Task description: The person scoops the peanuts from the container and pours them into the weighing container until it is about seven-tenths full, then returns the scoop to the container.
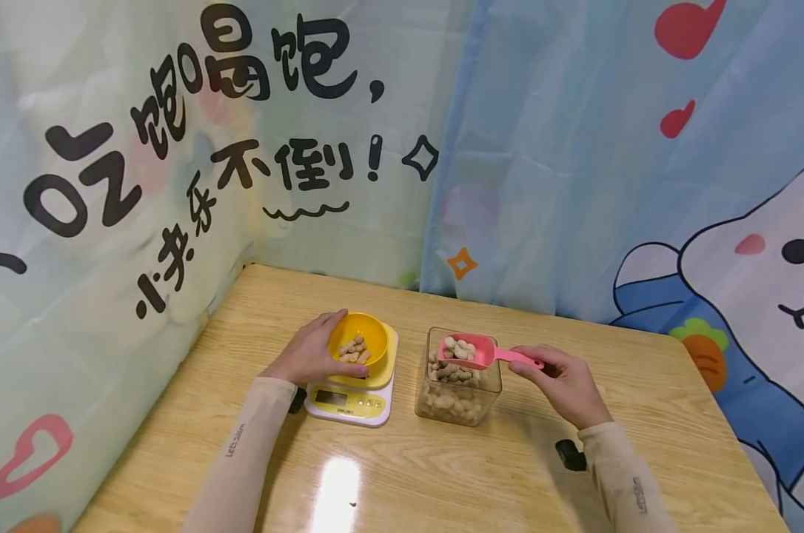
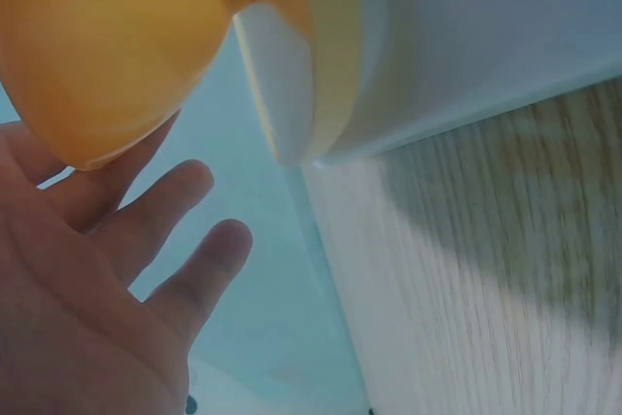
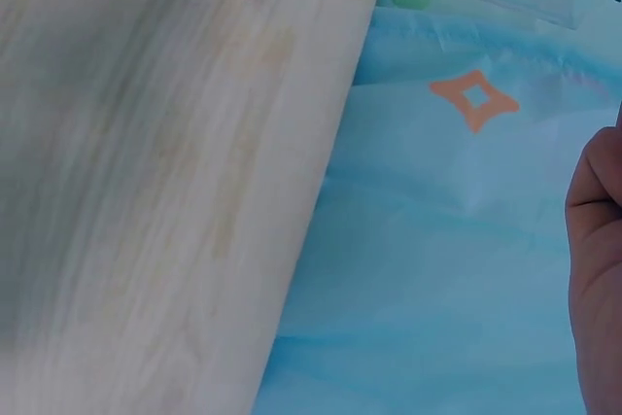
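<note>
My left hand [image 1: 312,354] holds a yellow bowl [image 1: 378,339] by its side, thumb at the front and fingers around the back. Several peanuts [image 1: 354,350] lie in the bowl, which is on a yellow and white kitchen scale [image 1: 383,409]. In the left wrist view, the lower fingers [image 2: 175,201] stick out below the bowl. Between thumb and fingers, my right hand [image 1: 565,381] pinches the handle of a pink scoop [image 1: 486,352]. Shelled-looking pale peanuts [image 1: 458,348] fill the scoop, held over a clear square container [image 1: 423,406] of more peanuts.
The wooden table [image 1: 508,474] meets a printed curtain [image 1: 528,185] at its back and left. A dark strap piece [image 1: 571,454] is at the right wrist, and another [image 1: 298,400] is at the left wrist beside the scale.
</note>
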The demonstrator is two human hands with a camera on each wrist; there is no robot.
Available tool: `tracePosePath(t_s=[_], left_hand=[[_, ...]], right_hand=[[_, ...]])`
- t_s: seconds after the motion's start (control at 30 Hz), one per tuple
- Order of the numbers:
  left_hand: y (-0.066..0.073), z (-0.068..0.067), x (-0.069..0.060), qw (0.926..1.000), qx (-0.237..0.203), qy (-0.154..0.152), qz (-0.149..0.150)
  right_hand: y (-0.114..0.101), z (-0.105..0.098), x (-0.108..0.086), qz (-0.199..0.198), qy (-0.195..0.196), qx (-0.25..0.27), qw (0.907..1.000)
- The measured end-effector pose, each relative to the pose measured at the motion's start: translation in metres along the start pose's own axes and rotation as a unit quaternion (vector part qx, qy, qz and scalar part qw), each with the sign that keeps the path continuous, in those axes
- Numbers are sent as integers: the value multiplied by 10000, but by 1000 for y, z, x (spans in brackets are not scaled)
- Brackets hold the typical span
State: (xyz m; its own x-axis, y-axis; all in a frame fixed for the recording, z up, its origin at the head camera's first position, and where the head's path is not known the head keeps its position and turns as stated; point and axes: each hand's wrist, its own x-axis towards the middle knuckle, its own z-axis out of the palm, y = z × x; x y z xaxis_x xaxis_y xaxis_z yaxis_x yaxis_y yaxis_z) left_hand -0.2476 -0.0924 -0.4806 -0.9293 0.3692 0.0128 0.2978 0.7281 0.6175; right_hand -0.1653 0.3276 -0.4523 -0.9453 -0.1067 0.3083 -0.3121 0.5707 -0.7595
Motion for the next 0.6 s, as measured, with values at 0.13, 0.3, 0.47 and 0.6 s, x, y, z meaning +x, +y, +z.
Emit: tracePosePath(t_s=[0.13, 0.3, 0.47, 0.6], left_hand=[[0, 0, 1, 10000, 5, -15, -55], [2, -1, 1, 10000, 0, -20, -73], [1, 1, 1, 9999, 58, -8, -104], [2, 1, 1, 9999, 81, 7, -144]], right_hand=[[-9, 0, 7, 84, 8, -46, 10000], [-18, 5, 21, 76, -53, 12, 10000], [-26, 16, 35, -36, -201, 233, 9995], [-35, 26, 45, 20, -367, 381, 9986]])
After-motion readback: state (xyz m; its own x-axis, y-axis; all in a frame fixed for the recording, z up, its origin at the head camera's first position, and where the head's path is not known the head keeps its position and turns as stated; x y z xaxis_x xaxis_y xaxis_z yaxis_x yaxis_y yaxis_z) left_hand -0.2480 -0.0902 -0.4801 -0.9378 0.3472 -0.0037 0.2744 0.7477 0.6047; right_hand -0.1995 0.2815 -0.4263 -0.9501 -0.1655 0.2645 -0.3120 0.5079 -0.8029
